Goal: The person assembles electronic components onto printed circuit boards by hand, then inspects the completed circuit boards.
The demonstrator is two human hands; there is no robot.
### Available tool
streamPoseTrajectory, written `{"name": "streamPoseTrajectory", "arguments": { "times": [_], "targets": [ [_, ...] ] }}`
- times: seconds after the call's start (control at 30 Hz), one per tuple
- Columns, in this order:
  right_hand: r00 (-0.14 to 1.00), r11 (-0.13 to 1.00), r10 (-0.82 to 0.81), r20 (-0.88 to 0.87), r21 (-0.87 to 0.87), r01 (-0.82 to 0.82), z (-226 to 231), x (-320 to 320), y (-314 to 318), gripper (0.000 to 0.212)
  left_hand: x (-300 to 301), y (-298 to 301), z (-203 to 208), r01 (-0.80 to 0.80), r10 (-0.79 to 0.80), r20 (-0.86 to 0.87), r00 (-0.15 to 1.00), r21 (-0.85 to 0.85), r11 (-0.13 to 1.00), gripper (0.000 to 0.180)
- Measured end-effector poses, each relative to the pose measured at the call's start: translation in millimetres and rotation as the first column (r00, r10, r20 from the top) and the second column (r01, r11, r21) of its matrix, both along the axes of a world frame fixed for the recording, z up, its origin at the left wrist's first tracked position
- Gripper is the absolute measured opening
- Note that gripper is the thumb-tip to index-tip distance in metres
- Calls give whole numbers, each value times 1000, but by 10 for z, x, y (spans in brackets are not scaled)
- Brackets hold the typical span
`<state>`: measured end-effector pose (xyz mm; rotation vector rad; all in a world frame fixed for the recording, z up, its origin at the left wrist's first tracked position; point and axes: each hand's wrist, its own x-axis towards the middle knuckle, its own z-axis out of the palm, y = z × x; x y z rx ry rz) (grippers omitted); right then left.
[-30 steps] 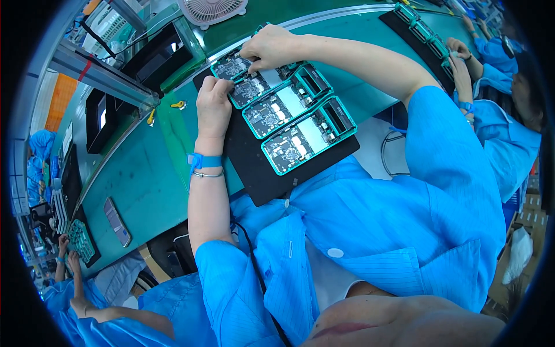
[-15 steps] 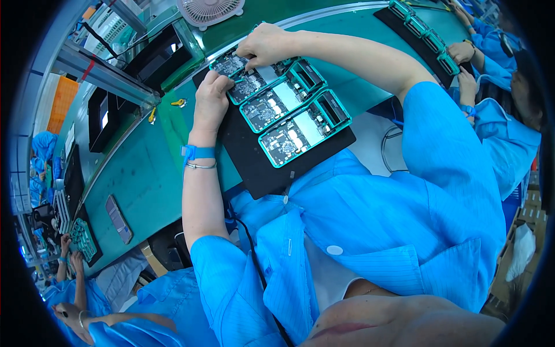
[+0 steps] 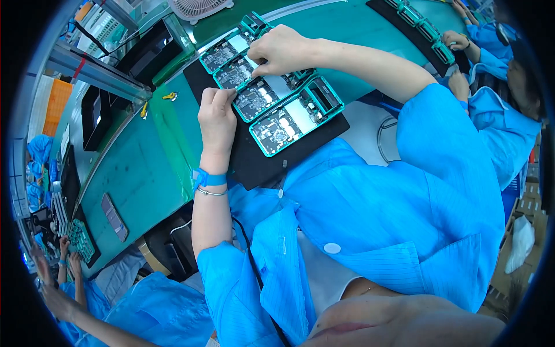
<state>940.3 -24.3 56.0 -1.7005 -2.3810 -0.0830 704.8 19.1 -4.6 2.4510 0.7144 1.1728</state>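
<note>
Several teal-framed device housings with exposed circuit boards lie side by side on a black mat (image 3: 260, 170). The nearest housing (image 3: 280, 130) shows its whole board and a silver plate. Beyond it, a second housing (image 3: 254, 103) has its left edge by the pinched fingertips of my left hand (image 3: 218, 118). Over the middle of the row, my right hand (image 3: 281, 51) is bent down with thumb and fingers drawn together. It partly covers the third housing (image 3: 231, 75); the farthest housing (image 3: 218, 56) is mostly visible. Whatever either hand pinches is too small or hidden.
A phone (image 3: 114, 217) lies on the green table to the left. Small yellow items (image 3: 169, 96) sit near a metal post, and a white fan (image 3: 199, 7) stands at the back. Co-workers handle similar housings (image 3: 419, 26) at right and boards (image 3: 82, 240) at left.
Both hands have shifted along the row toward the nearer housings, the right hand also rightward. The farthest housing is now more exposed. At lower left, a co-worker's arm has moved.
</note>
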Motion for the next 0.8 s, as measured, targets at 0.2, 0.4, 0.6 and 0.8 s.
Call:
{"name": "streamPoseTrajectory", "arguments": {
  "times": [0.2,0.4,0.6,0.8],
  "targets": [
    [999,999,-30,33,-25,31,4,-28,-44,38,5,-23,-38,26,-25,-34,999,38,999,10],
    [999,1000,13,43,-16,-13,-38,-27,-68,36,-7,-25,-60,17,-5,-116,993,105,994,7],
    [998,999,29,52,-24,-27,-102,-17,-12,34,-1,-13,-54,22,-6,-134,991,119,993,8],
    [995,999,42,85,-35,-39,-111,4,-13,30,36,1,-89,31,-16,-114,993,132,991,15]
  ]
}}
